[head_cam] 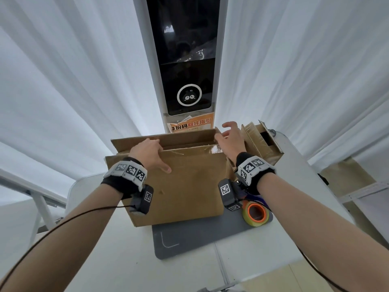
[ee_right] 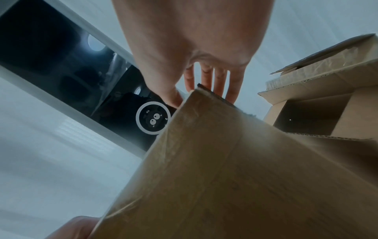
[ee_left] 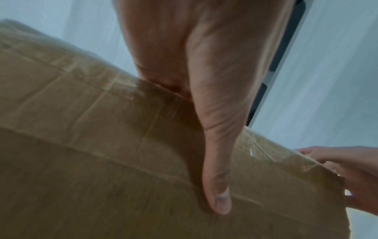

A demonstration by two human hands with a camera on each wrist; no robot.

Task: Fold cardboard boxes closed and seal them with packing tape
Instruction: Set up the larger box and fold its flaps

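Note:
A brown cardboard box point(head_cam: 189, 186) stands on a grey mat point(head_cam: 200, 239) with its top flaps up. My left hand point(head_cam: 150, 153) grips the top edge of the near flap point(ee_left: 81, 161). Its thumb point(ee_left: 216, 161) lies flat down the outer face, and its fingers are hooked over the edge out of sight. My right hand point(head_cam: 230, 135) is at the right end of the far flap point(head_cam: 179, 137), fingers point(ee_right: 218, 80) straight and spread behind the flap's corner point(ee_right: 225, 161), thumb at its end. A roll of packing tape point(head_cam: 255, 213), yellowish with an orange core, lies on the mat right of the box.
A second, open cardboard box point(head_cam: 259, 142) stands at the back right, close to my right hand. A tall black-screened kiosk point(head_cam: 187, 81) rises behind the white table point(head_cam: 105, 249), with white curtains on both sides. The table's right edge runs past my right forearm.

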